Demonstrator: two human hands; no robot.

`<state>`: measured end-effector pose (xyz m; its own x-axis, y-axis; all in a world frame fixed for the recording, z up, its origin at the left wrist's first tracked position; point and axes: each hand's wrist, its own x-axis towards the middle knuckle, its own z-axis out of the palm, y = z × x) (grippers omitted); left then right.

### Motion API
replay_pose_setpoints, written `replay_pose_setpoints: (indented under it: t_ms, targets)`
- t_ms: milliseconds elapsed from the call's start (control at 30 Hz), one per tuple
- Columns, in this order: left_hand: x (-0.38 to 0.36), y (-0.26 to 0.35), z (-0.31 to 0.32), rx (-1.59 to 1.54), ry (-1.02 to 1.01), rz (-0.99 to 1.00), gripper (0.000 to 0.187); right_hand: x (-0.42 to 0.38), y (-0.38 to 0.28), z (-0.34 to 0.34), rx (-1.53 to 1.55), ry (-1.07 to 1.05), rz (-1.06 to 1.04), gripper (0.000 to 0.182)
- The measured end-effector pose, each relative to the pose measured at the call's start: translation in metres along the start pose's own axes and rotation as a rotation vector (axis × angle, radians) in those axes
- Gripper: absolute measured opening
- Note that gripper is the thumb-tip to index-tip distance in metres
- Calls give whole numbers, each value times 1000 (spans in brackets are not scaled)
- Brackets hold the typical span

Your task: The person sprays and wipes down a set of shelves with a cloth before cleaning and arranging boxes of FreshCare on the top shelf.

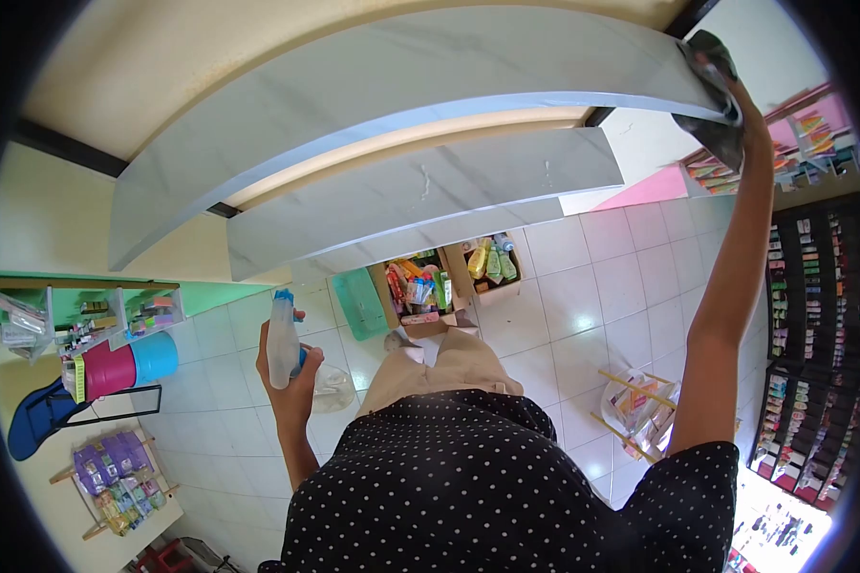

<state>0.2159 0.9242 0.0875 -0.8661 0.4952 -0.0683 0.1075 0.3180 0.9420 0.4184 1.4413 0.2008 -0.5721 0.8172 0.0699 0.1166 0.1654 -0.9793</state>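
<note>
A translucent spray bottle (282, 342) with a blue nozzle stands upright in my left hand (303, 382), whose fingers wrap around it below the shelves. At the upper right, my right hand (750, 110) grips a dark cloth (712, 62) and presses it over the end of the top shelf (430, 67). Part of the cloth hangs under the shelf edge, and some of my fingers are hidden by it. The shelf is grey with a marble pattern. Beneath it runs a second marbled shelf (420, 186) with a few whitish marks.
Cardboard boxes of packaged goods (420, 291) and a green plastic bin (358, 304) sit on the tiled floor by my feet. Display racks (812, 286) line the right. On the left are a pink bucket (110, 371), a blue chair (43, 417) and small shelves.
</note>
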Motion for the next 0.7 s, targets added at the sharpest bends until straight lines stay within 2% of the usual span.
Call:
replay_pose_setpoints:
  t_ms: [33,100,133,200,233,300,333,400,433,467,500,533,567,600,633,667,700]
  targets:
    - [-2,-3,-2,-1,29,-4,41,-15,-11,8,-1,-8,-6,60]
    - [-6,-6,-8,-9,76,-13,41,-27,-32,19,-480,-35,-15,58]
    - [-8,-7,-10,-4,100,-32,41,-22,-38,22,-483,-48,-21,58]
    - [-11,-9,-12,-3,124,-59,41,-14,-47,21,-834,-152,134,62]
    - [-10,-9,-13,-3,120,-57,41,-12,-45,25,-839,-153,131,62]
    - [-7,-9,-11,-7,115,-48,41,-13,-41,46,-1269,15,-227,69]
    - [-5,-8,-10,-5,110,-33,41,-21,-49,74,-1181,54,-121,70]
    - [-2,-7,-7,-3,99,-16,40,-34,-50,117,-1390,-33,-419,48]
    - [-1,-7,-6,-8,85,-3,40,-59,-70,154,-1477,-38,-315,46]
    - [-1,-7,-4,-14,69,10,40,-53,-62,166,-1429,22,-421,49]
    - [-1,-6,-3,-17,62,14,40,-68,-80,196,-1307,-62,-358,57]
    - [-1,-5,-2,-36,50,19,40,-68,-79,217,-1249,13,-380,54]
    - [0,-4,-2,-57,42,25,40,-81,-91,241,-1115,-33,-307,55]
    - [-1,-6,-2,-64,44,34,40,-86,-96,262,-1135,-68,-311,53]
    - [-2,-11,-3,-85,39,26,39,-78,-73,283,-1168,107,-595,51]
    - [-3,-13,-5,-107,37,27,39,-92,-87,307,-1174,45,-515,48]
    - [-3,-14,-7,-118,46,56,39,-96,-81,336,-1204,124,-573,49]
